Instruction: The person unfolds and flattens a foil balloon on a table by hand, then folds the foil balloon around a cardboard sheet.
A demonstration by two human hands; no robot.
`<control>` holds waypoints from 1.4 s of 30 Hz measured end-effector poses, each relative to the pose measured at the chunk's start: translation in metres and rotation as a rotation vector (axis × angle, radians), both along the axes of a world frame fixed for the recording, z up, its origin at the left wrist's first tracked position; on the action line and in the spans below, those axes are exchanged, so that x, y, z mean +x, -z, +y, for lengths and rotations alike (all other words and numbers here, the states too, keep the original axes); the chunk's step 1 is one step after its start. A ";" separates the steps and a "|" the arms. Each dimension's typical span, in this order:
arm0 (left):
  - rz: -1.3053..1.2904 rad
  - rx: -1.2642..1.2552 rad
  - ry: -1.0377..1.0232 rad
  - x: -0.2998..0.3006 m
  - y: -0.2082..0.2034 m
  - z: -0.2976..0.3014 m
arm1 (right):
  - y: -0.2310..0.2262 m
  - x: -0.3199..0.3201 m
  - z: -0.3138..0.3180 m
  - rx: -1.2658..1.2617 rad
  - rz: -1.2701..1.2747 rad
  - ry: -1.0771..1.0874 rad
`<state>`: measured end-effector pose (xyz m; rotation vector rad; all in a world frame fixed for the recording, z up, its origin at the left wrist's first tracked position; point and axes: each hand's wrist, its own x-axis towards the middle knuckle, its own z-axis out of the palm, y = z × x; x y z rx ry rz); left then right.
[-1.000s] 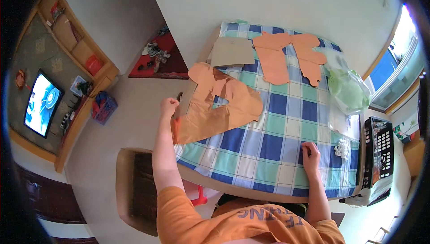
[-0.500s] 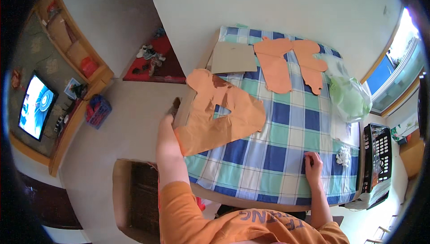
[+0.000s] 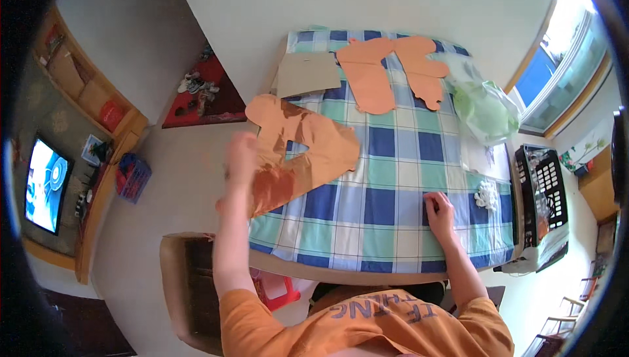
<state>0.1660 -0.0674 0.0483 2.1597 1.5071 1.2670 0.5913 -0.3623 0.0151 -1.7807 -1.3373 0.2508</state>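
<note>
A flat, copper-coloured foil balloon [image 3: 327, 155], shaped like a letter with a small triangular opening, lies at the left of the checked cloth [image 3: 377, 209]. My left hand [image 3: 241, 150] is raised at the balloon's left edge. Motion smears its fingers, and I cannot tell whether it touches the foil. Beside the left forearm, the balloon's lower corner shines darker. My right hand [image 3: 440, 215] rests on the cloth with its fingers curled; anything inside them is hidden. Farther back lie two flat orange-pink pieces [image 3: 367, 76] [image 3: 419, 69] touching at their tops.
A grey-brown board [image 3: 306, 74] lies at the back left. To the right are a pale green plastic bag [image 3: 488, 114], a small white heap [image 3: 486, 194] and a black basket [image 3: 545, 193]. An open cardboard box [image 3: 175, 291] stands on the floor left of the table.
My left hand has risen from beyond the balloon's left side to over its edge. The foil's lower left part now gleams darker. The whole view has shifted; my right hand stays on the cloth.
</note>
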 end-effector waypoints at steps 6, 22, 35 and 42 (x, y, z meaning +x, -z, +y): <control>0.283 0.031 0.477 0.150 0.032 -0.100 | 0.005 0.002 0.002 0.023 0.005 -0.027; -0.359 -0.331 0.318 0.145 0.053 -0.067 | -0.022 -0.037 0.058 0.037 -0.051 -0.266; -1.159 -0.535 -0.199 -0.035 0.047 0.020 | 0.019 -0.099 0.161 0.059 -0.468 -0.470; -1.266 -0.223 -0.064 -0.204 0.017 0.061 | 0.013 -0.109 0.161 0.123 -0.458 -0.491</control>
